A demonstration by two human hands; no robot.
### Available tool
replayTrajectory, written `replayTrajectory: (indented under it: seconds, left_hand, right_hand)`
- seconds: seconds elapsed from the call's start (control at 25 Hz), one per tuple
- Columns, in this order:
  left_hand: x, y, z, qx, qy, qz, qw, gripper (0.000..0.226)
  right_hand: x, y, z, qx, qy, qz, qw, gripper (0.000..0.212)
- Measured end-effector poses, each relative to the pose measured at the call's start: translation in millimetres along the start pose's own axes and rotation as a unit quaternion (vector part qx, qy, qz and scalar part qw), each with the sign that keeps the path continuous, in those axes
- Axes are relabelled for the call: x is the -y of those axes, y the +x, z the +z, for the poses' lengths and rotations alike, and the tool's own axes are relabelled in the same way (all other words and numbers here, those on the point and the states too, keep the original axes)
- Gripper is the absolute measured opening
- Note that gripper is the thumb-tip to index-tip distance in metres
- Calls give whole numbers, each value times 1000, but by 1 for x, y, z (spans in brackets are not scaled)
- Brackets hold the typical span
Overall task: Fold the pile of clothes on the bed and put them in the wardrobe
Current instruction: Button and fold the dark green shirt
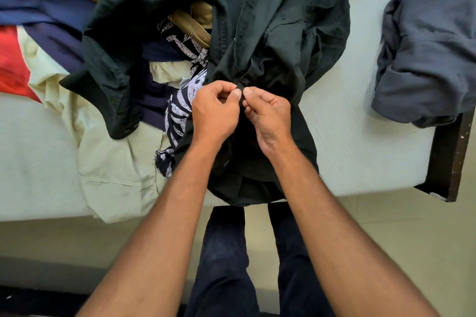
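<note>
The person stands at the bed (347, 136) with both hands on a dark shirt (270, 20), which lies spread over the pile and hangs a little over the near edge. The left hand (216, 113) and right hand (268, 116) are curled. Each pinches the shirt's front edge between thumb and forefinger, the 2 pinches almost touching. It looks like work at a button, though no button shows.

The shirt seems light, limp woven cloth. It will likely sag and crease wherever it is unsupported, and should not slip much in dry fingers. The firmer parts, such as the front band, collar and shoulder seams, probably give the best hold for lifting and squaring it.

Beside it lie a patterned garment (180, 108) and a cream garment (116, 162). A grey garment (427, 59) lies apart near the bed's right corner. No wardrobe is in view.
</note>
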State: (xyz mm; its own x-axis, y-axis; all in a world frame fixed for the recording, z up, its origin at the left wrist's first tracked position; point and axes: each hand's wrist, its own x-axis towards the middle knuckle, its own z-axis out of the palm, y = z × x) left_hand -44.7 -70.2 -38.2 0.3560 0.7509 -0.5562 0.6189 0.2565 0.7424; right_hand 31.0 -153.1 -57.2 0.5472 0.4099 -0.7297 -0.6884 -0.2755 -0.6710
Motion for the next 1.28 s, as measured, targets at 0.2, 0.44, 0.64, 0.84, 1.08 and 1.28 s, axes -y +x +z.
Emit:
replayTrajectory:
  seconds: [0.2, 0.44, 0.64, 0.84, 1.08, 1.28]
  left_hand:
    - [1, 19, -16, 145, 20, 14, 989, 14]
    - [0, 13, -9, 64, -11, 29, 997, 12]
    - [9, 1, -22, 136, 24, 47, 989, 4]
    - [-20, 5, -25, 34, 88, 133, 987, 2]
    - [-53, 49, 6, 50, 185, 166, 967, 27]
    - [-44, 67, 15, 25, 208, 99, 973, 14]
  right_hand:
    - [12, 1, -12, 61, 89, 118, 987, 9]
    - [15, -1, 3, -24, -91, -23, 995, 15]
    - [14, -21, -15, -9, -197, -40, 980, 6]
    - [18, -41, -32, -29, -352, -48, 934, 10]
    - [65, -10, -17, -109, -387, -196, 895, 20]
    - [65, 15, 0, -101, -459, -119, 875, 48]
